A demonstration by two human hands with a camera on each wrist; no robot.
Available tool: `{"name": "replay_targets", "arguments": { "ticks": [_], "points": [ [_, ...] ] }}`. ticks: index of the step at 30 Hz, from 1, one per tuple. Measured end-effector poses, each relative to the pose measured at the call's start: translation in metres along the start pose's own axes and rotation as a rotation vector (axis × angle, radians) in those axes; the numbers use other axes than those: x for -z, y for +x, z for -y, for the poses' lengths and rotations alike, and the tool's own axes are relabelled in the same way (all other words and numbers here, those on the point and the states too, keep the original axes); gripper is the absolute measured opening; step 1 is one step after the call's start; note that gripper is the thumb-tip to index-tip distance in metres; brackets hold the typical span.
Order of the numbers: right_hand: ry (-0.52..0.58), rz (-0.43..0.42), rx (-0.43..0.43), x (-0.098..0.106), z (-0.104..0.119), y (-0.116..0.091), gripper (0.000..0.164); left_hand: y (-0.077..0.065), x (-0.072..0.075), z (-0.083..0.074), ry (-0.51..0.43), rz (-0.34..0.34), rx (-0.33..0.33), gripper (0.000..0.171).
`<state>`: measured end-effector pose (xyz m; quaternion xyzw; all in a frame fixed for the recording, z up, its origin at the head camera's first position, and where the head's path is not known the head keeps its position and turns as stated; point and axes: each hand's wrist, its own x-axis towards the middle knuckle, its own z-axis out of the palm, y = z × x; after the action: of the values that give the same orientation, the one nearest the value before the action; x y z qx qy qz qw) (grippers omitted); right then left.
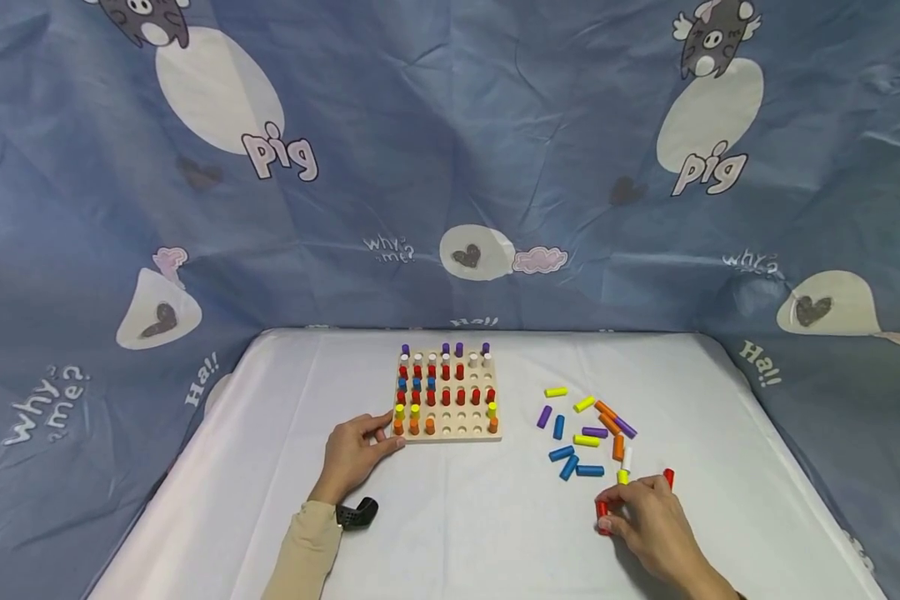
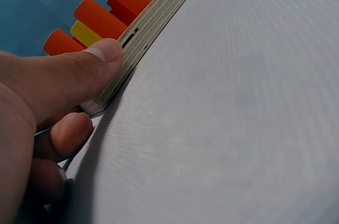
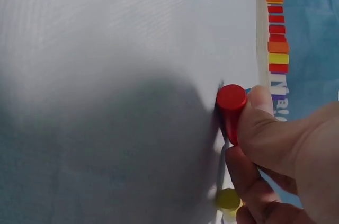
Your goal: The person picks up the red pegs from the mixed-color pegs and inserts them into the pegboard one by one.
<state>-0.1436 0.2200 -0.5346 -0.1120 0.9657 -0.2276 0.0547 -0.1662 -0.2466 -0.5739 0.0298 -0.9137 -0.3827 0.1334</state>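
My left hand grips the near left corner of a wooden pegboard. In the left wrist view its thumb presses the board's layered front edge, with the other fingers around the corner. Rows of purple, white, red, blue, yellow and orange pegs stand upright in the board, among some bare holes. At the front right, my right hand pinches a red peg between thumb and fingers, low over the white cloth. The right wrist view shows the round end of this red peg.
Loose pegs lie scattered right of the board, including a blue peg, a yellow peg, a purple peg and a white peg. Another red peg lies just behind the right hand. Patterned blue fabric surrounds the table.
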Motion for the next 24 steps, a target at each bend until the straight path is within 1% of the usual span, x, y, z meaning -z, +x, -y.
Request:
{"name": "replay_targets", "arguments": {
  "ticks": [5,13,19,24],
  "points": [
    [-0.001,0.028,-0.033,0.001,0.001,-0.001,0.027,-0.002,0.002,-0.002,0.007,0.020,0.022,0.053],
    [0.011,-0.002,-0.006,0.005,0.005,-0.001,0.026,0.001,0.004,-0.002,0.012,-0.009,-0.009,0.052],
    [0.027,0.007,-0.011,0.009,0.009,0.002,0.020,0.000,0.003,-0.002,0.006,0.002,0.019,0.052],
    [0.082,0.004,-0.007,0.012,0.011,0.004,0.012,-0.003,0.002,-0.004,0.004,0.017,0.043,0.052]
  ]
}}
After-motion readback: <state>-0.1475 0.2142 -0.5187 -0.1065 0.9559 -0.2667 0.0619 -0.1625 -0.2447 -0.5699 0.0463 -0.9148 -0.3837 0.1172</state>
